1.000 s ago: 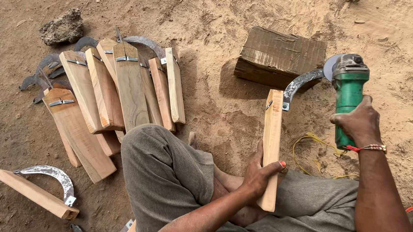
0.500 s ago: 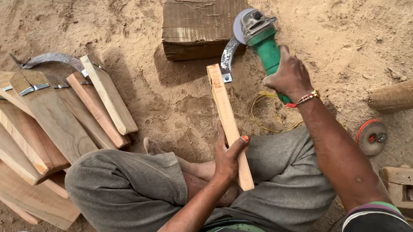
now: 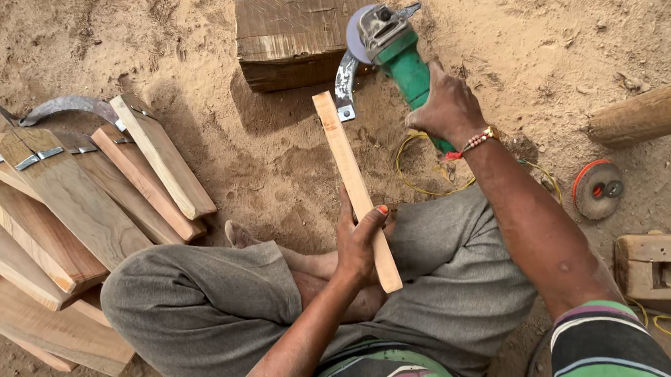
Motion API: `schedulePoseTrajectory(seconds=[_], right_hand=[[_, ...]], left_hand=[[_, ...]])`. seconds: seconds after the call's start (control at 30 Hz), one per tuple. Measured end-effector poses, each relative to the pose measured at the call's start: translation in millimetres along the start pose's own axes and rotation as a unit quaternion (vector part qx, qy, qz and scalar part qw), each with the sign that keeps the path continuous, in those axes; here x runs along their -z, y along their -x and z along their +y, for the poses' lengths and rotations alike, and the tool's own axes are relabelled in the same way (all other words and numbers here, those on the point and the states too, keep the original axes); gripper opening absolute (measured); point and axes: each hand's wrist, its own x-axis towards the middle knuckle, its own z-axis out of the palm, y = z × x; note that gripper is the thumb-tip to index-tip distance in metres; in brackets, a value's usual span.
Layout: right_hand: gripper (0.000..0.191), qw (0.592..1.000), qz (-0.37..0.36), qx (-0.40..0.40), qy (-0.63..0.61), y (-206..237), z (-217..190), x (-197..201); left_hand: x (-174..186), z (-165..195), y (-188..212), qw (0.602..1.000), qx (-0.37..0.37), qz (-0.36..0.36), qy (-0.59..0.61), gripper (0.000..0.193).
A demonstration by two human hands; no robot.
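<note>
A: What lay out to the left of the left hand?

B: A fanned pile of finished sickles (image 3: 74, 209), wooden handles overlapping on the sand, with curved grey blades showing at the top of the pile and another blade at the bottom corner. They were well apart from both hands, beyond the person's bent knee.

A: And the left hand itself?

B: The left hand (image 3: 360, 242) was closed around the lower part of a long wooden handle (image 3: 353, 183), thumb across its face, fingers wrapped behind. The handle ran up and away from that hand, tilted slightly left, and its far end carried a curved metal blade (image 3: 345, 84).

A: Where was the blade relative to the right hand?

B: Just up and left of it. The right hand (image 3: 447, 108) gripped the green body of an angle grinder (image 3: 392, 44), and the grinder's disc sat against the blade, right in front of a wooden block (image 3: 299, 28) on the sand.

A: Anything further right?

B: Below the right hand a yellow cable (image 3: 422, 178) looped on the ground. Right of the forearm lay a round grinding disc (image 3: 597, 189), a log (image 3: 653, 112) above it, and a wooden socket board (image 3: 669, 266) near the elbow.
</note>
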Motion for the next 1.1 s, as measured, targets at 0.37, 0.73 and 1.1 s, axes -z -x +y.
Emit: schedulePoseTrajectory(seconds=[0.37, 0.73, 1.1], right_hand=[[0.078, 0.994, -0.097, -0.057, -0.003, 4, -9, 4], [0.073, 0.998, -0.062, 0.006, -0.025, 4, 9, -1], [0.075, 0.998, -0.051, 0.045, 0.000, 13, 12, 9]], left_hand=[[7, 22, 1, 0.993, 0.120, 0.008, -0.006, 0.057], [10, 14, -1, 0.988, 0.152, 0.023, 0.018, 0.046], [8, 7, 1, 0.994, 0.107, 0.017, -0.019, 0.045]])
